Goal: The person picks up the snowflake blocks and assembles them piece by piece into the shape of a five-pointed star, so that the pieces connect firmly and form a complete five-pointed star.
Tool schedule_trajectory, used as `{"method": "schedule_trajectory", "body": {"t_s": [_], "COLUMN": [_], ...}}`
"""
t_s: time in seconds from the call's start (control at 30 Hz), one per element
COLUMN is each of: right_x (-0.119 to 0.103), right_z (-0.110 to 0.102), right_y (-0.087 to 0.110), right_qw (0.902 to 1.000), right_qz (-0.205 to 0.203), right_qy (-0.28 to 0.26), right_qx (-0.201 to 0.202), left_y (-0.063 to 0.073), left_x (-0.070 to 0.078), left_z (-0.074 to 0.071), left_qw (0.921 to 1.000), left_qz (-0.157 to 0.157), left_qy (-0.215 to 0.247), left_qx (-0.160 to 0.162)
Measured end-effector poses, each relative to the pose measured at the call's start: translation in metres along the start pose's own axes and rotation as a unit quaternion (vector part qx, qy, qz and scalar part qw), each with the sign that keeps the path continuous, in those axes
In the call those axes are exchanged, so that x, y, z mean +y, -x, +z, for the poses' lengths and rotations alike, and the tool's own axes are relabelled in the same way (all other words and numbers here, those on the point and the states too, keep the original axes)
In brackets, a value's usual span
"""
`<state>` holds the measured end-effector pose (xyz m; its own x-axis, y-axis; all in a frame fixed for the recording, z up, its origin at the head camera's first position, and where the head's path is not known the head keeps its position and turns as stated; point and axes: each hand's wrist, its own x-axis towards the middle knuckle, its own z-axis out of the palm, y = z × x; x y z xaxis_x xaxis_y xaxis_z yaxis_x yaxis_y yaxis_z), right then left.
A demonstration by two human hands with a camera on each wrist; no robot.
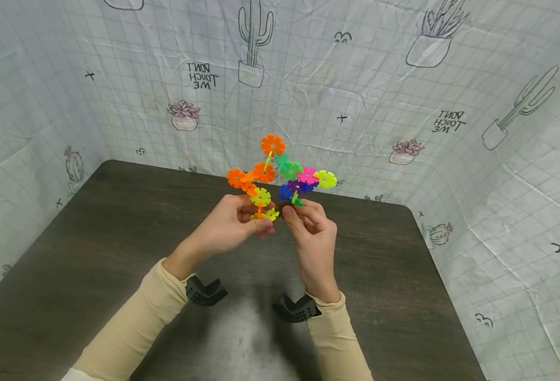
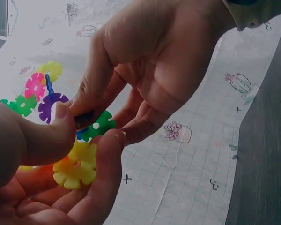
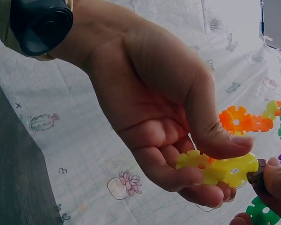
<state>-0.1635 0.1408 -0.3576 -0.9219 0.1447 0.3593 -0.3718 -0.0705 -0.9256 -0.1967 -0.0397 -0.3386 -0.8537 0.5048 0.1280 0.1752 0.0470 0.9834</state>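
Observation:
Both hands hold up a chain of interlocking plastic flower discs above the table. My left hand (image 1: 229, 222) grips its left end, with the yellow discs (image 3: 234, 171) between thumb and fingers. My right hand (image 1: 315, 241) pinches a brown disc (image 3: 255, 178) at the other end, its edge right at the yellow disc's edge in the right wrist view. Orange discs (image 1: 236, 178) climb the left side to a single orange disc (image 1: 272, 145) at the top. Down the right side run green (image 1: 291, 170), pink (image 1: 307, 175) and purple discs (image 2: 47, 107), with a yellow disc (image 1: 325, 179) sticking outward.
The dark wooden table (image 1: 118, 264) lies beneath the hands. A white grid-patterned cloth (image 1: 299, 79) with printed cacti surrounds it at the back and sides. Black wrist mounts (image 1: 296, 308) sit on both forearms.

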Motion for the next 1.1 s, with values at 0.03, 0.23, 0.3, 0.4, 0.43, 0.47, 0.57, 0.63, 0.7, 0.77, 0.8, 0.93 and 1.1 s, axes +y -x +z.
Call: {"method": "schedule_trajectory", "body": {"t_s": [0.03, 0.23, 0.3, 0.4, 0.43, 0.47, 0.57, 0.63, 0.7, 0.77, 0.8, 0.93, 1.1], "right_x": [0.000, 0.000, 0.000, 0.001, 0.002, 0.002, 0.004, 0.005, 0.006, 0.007, 0.007, 0.008, 0.009], "right_z": [0.000, 0.000, 0.000, -0.001, -0.002, -0.003, -0.005, -0.007, -0.008, -0.010, -0.010, -0.013, -0.016], "right_y": [0.000, -0.001, -0.001, -0.002, -0.002, -0.002, 0.000, 0.002, 0.004, 0.004, 0.005, 0.005, 0.007], "right_qw": [1.0000, 1.0000, 1.0000, 1.0000, 0.9999, 0.9999, 0.9992, 0.9986, 0.9982, 0.9981, 0.9980, 0.9972, 0.9959], "right_qz": [0.001, 0.005, 0.005, 0.006, 0.008, 0.009, 0.007, 0.000, -0.012, -0.025, -0.032, -0.052, -0.066], "right_qy": [-0.003, -0.006, -0.003, 0.004, 0.008, 0.014, 0.038, 0.050, 0.057, 0.055, 0.054, 0.053, 0.062], "right_qx": [0.000, 0.002, 0.004, 0.001, -0.001, -0.003, -0.012, -0.017, -0.017, -0.013, -0.011, -0.004, 0.002], "left_y": [0.000, -0.001, -0.001, -0.002, -0.002, -0.002, -0.002, -0.002, -0.002, -0.002, -0.003, -0.006, -0.009], "left_x": [0.000, 0.001, 0.001, 0.001, 0.000, 0.000, -0.003, -0.004, -0.005, -0.004, -0.004, -0.002, -0.002], "left_z": [0.000, 0.001, 0.001, 0.001, 0.000, 0.000, -0.002, -0.004, -0.005, -0.006, -0.006, -0.004, 0.002], "left_qw": [1.0000, 0.9999, 0.9998, 0.9996, 0.9995, 0.9994, 0.9985, 0.9971, 0.9956, 0.9935, 0.9924, 0.9889, 0.9897], "left_qz": [0.000, -0.014, -0.016, -0.019, -0.020, -0.020, -0.017, -0.011, -0.009, -0.009, -0.011, -0.019, -0.025], "left_qy": [0.000, 0.008, 0.012, 0.018, 0.020, 0.025, 0.046, 0.064, 0.082, 0.104, 0.115, 0.146, 0.137], "left_qx": [0.000, -0.006, -0.009, -0.009, -0.009, -0.012, -0.025, -0.038, -0.045, -0.045, -0.042, -0.018, 0.030]}}
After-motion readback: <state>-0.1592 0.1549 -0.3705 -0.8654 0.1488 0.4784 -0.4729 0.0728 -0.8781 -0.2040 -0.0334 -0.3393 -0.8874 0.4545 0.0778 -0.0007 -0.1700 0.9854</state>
